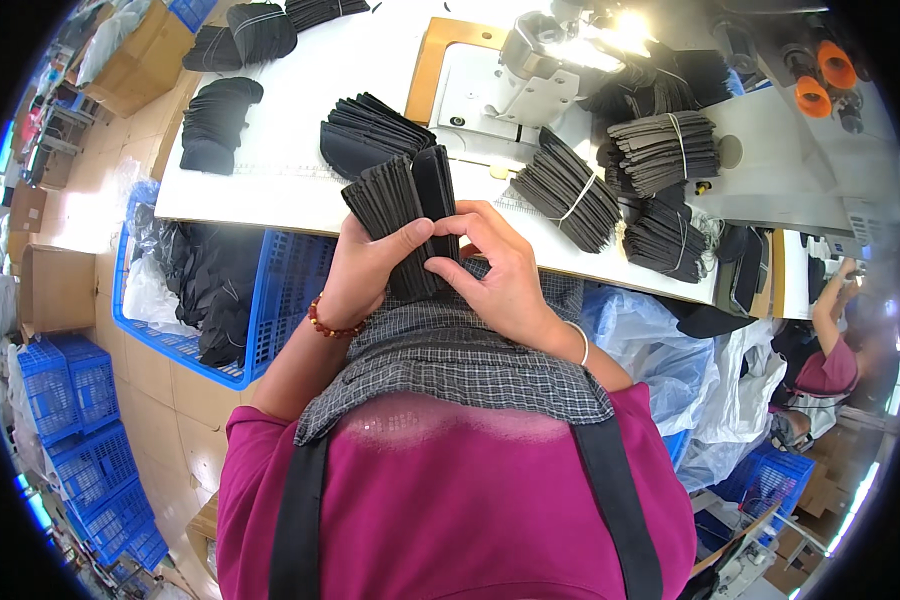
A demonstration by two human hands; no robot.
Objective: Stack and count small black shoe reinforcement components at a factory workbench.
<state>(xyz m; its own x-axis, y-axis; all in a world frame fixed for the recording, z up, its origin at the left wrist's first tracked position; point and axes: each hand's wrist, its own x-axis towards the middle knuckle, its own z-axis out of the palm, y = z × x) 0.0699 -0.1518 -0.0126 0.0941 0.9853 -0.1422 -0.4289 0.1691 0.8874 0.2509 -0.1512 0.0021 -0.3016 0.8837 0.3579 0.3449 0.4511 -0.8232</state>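
A thick stack of dark fabric pieces is gripped in my left hand, its thumb pressed across the near end. My right hand pinches the right part of the same stack, a smooth black portion turned apart from the rest, between thumb and fingers. Just beyond it, on the white table, a fanned pile of black pieces lies close to the held stack. Right of my hands rests a tied bundle of dark pieces. The sewing machine stands behind, its lamp lit.
More tied bundles crowd the table's right side. Black piles lie at the left. A blue crate with dark cloth stands below the table edge, and clear plastic bags hang at the right. Another person sits far right.
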